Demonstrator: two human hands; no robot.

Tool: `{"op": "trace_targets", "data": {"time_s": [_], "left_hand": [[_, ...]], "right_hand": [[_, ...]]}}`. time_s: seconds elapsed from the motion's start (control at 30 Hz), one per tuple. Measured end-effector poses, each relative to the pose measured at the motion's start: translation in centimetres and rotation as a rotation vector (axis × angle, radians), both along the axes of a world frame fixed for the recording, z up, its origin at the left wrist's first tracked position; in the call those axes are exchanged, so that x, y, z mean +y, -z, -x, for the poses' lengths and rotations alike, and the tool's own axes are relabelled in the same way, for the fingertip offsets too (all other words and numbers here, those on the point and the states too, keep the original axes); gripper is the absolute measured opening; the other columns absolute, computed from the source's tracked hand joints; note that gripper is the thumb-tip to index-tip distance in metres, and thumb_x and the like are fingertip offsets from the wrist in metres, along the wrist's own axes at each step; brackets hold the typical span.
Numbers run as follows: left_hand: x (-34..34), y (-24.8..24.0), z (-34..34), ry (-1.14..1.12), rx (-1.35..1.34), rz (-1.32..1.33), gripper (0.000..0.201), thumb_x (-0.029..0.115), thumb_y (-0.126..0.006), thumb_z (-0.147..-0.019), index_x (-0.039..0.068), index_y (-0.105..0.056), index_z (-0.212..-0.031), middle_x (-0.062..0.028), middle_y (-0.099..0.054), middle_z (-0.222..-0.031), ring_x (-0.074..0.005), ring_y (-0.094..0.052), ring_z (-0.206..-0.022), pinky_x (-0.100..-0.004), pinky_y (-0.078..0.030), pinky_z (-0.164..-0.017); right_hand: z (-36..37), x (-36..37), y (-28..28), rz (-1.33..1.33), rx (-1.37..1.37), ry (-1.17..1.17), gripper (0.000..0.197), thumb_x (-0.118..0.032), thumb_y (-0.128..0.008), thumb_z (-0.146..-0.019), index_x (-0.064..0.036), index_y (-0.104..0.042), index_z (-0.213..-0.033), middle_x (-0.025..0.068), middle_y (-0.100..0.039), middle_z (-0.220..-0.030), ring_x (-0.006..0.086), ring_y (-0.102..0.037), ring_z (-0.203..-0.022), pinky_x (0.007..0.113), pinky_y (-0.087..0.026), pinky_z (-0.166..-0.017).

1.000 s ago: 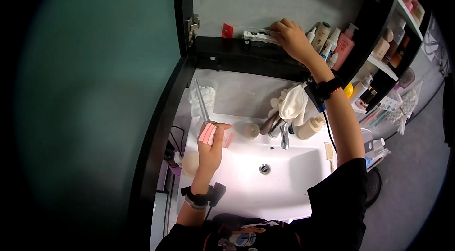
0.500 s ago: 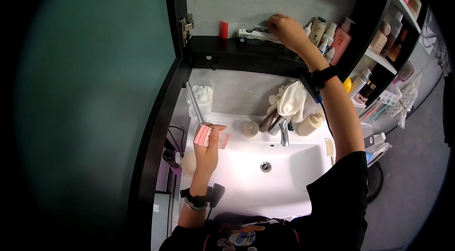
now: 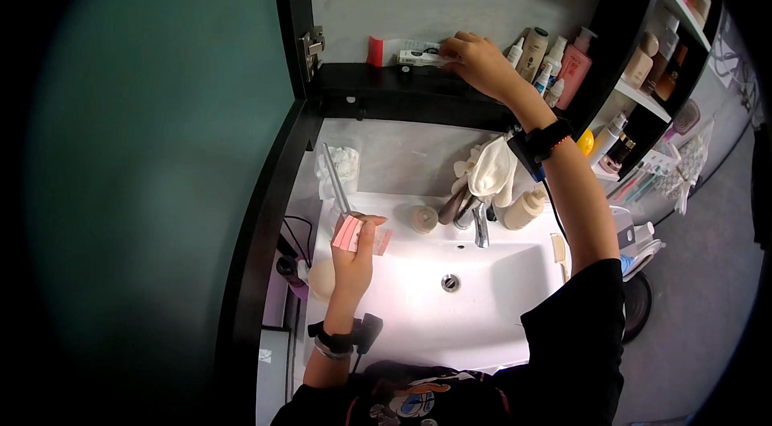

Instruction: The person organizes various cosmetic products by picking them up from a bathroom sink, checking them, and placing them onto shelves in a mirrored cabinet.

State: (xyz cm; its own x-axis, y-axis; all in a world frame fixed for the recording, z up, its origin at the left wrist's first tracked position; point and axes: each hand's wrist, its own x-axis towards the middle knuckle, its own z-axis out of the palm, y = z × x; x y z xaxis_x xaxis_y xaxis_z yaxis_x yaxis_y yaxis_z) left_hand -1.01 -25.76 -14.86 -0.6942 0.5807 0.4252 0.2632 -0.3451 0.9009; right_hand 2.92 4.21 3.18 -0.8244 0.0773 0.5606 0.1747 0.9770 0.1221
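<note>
My left hand point(image 3: 352, 259), over the left side of the sink, is closed around several small pink boxes point(image 3: 347, 234) and a long, slim grey stick-like thing point(image 3: 334, 178) that points up and away. Up in the black wall cabinet, my right hand point(image 3: 476, 62) has its fingers curled over the right end of a slim white box point(image 3: 418, 57). That box lies on the cabinet shelf point(image 3: 386, 82) against a clear packet with a red end point(image 3: 375, 51). My fingers hide the box's right end, so the grip shows only in part.
Several bottles stand right of my right hand, among them a pink pump bottle point(image 3: 575, 68). Below are the white sink point(image 3: 402, 305), faucet point(image 3: 481, 226), beige pump bottle point(image 3: 524, 210) and round jar point(image 3: 425, 219). The green cabinet door point(image 3: 161, 144) hangs open at the left.
My right hand has come down slightly, and its fingers now curl at the white box's end. My left hand keeps hold of the pink boxes, almost still.
</note>
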Motion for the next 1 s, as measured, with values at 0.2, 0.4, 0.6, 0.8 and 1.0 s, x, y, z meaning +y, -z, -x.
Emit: {"op": "trace_targets", "data": {"time_s": [0.2, 0.4, 0.6, 0.8, 1.0], "left_hand": [[0.0, 0.0, 0.0, -0.012, -0.003, -0.013, 0.020, 0.013, -0.046, -0.091, -0.001, -0.060, -0.087, -0.0045, -0.054, -0.084, -0.0111, -0.050, -0.076, -0.0236, -0.040, -0.069], [2.4, -4.0, 0.9, 0.044, 0.098, -0.066, 0.020, 0.014, -0.045, -0.092, -0.002, -0.058, -0.089, -0.0071, -0.055, -0.080, -0.0126, -0.051, -0.072, -0.0247, -0.042, -0.063], [8.6, -11.2, 3.2, 0.015, 0.131, -0.101, 0.038, 0.025, -0.051, -0.090, -0.009, -0.049, -0.106, -0.0121, -0.061, -0.088, -0.0154, -0.058, -0.080, -0.0240, -0.046, -0.067], [13.2, -13.7, 6.7, -0.111, 0.259, 0.078, 0.031, 0.027, -0.049, -0.089, 0.000, -0.063, -0.084, -0.0121, -0.054, -0.079, -0.0198, -0.053, -0.067, -0.0294, -0.043, -0.064], [15.2, -12.0, 8.8, -0.297, 0.570, -0.055, 0.027, 0.020, -0.047, -0.088, -0.004, -0.060, -0.085, -0.0159, -0.049, -0.092, -0.0291, -0.054, -0.076, -0.0360, -0.044, -0.069]], "right_hand": [[0.3, -0.5, 0.3, 0.005, 0.038, -0.004, 0.014, -0.014, -0.059, -0.077, -0.0092, -0.059, -0.090, 0.0074, -0.058, -0.090, 0.0288, -0.054, -0.092, 0.039, -0.043, -0.079], [0.6, -0.7, 0.5, -0.001, 0.108, -0.040, 0.011, -0.012, -0.055, -0.080, -0.0079, -0.060, -0.089, 0.0091, -0.058, -0.089, 0.0306, -0.056, -0.084, 0.039, -0.045, -0.075], [-1.8, -1.3, -0.9, 0.128, 0.486, 0.027, 0.010, -0.009, -0.053, -0.081, -0.0039, -0.059, -0.089, 0.0144, -0.057, -0.085, 0.0337, -0.056, -0.074, 0.039, -0.046, -0.067], [-5.2, -2.1, 3.6, 0.273, 0.607, 0.159, 0.009, -0.002, -0.055, -0.079, 0.0012, -0.054, -0.087, 0.0156, -0.053, -0.077, 0.0281, -0.055, -0.066, 0.035, -0.044, -0.062], [-4.8, -1.5, 4.8, 0.325, 0.811, 0.141, 0.011, -0.003, -0.058, -0.078, 0.0013, -0.054, -0.087, 0.0098, -0.050, -0.072, 0.0171, -0.048, -0.059, 0.028, -0.042, -0.057]]}}
